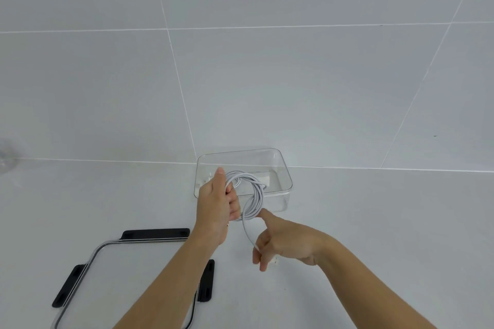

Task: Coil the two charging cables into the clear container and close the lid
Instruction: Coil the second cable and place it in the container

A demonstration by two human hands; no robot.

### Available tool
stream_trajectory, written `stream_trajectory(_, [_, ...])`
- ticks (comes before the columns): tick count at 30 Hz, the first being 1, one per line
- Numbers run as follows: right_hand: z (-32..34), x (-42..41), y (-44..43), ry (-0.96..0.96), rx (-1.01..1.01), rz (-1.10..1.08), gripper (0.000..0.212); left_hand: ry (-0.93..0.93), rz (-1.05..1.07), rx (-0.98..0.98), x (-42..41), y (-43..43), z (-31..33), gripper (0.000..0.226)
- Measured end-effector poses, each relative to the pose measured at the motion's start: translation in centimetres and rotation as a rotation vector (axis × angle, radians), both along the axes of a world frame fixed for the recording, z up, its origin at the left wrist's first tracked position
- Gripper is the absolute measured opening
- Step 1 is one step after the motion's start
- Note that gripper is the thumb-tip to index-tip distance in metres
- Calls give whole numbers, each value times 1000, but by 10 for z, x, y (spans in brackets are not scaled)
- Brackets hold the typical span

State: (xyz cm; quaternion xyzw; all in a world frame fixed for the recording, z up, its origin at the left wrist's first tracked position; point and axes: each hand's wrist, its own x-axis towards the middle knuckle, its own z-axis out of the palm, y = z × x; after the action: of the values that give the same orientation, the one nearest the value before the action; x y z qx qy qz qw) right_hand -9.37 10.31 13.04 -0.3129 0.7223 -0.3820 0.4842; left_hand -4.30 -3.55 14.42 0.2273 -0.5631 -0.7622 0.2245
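A clear rectangular container (278, 160) stands open on the white tiled floor, with something white lying on its bottom. Just in front of it my left hand (213, 203) grips a white charging cable (255, 195) wound into several loops, held upright over the container's near edge. The cable's loose tail runs down to my right hand (283, 243), which pinches it near the plug end, forefinger stretched toward the coil. The clear lid (107, 256) with black clip flaps lies flat at the lower left, partly hidden by my left forearm.
White floor tiles with pale grout lines run in all directions. A faint clear object (5, 157) sits at the far left edge.
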Motion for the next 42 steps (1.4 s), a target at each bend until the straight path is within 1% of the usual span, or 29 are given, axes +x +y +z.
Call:
stream_trajectory(3, [-7,6,-6,-246,-193,-316,71,-9,10,-21,2,0,-1,44])
stream_trajectory(5, [-4,7,-8,-389,-305,-449,59,-12,-1,20,3,0,-1,43])
stream_trajectory(7, [0,5,-7,-387,-354,-465,30,-4,-22,102,5,0,0,44])
stream_trajectory(8, [1,3,-6,-366,-353,-455,23,-1,-33,139,6,0,1,44])
stream_trajectory(10, [0,2,-3,-328,-326,-463,28,4,-50,199,6,-1,2,44])
stream_trajectory(12, [-2,2,-1,-272,-290,-465,28,3,-29,235,5,-3,3,44])
stream_trajectory(14, [-2,1,2,-185,-256,-400,29,11,29,260,4,-5,2,44])
stream_trajectory(16, [-1,-1,7,-147,-269,-352,30,22,69,273,3,-7,3,44])
stream_trajectory(19, [0,-4,14,-123,-300,-303,29,23,66,245,3,-9,4,43])
stream_trajectory(23, [1,-9,20,-48,-258,-220,24,28,24,138,2,-6,5,44])
stream_trajectory(28, [5,-17,20,-229,-247,-69,18,93,65,133,1,-6,12,47])
stream_trajectory(31, [8,-19,16,-222,-252,-110,12,122,38,107,1,-1,17,48])
stream_trajectory(33, [10,-16,11,-286,-293,-148,6,132,13,87,1,3,17,49])
stream_trajectory(34, [10,-14,8,-340,-317,-174,14,135,2,77,1,5,16,49])
stream_trajectory(36, [10,-10,4,-438,-358,-217,37,134,-11,57,1,7,15,49])
stream_trajectory(38, [9,-7,0,-467,-383,-266,56,133,-18,35,1,9,13,49])
stream_trajectory(39, [8,-6,-2,-477,-388,-299,61,133,-21,26,2,10,13,48])
stream_trajectory(40, [7,-4,-3,-487,-399,-323,61,130,-22,18,2,11,12,48])
stream_trajectory(42, [6,-2,-7,-498,-448,-350,45,118,-19,14,3,13,11,48])
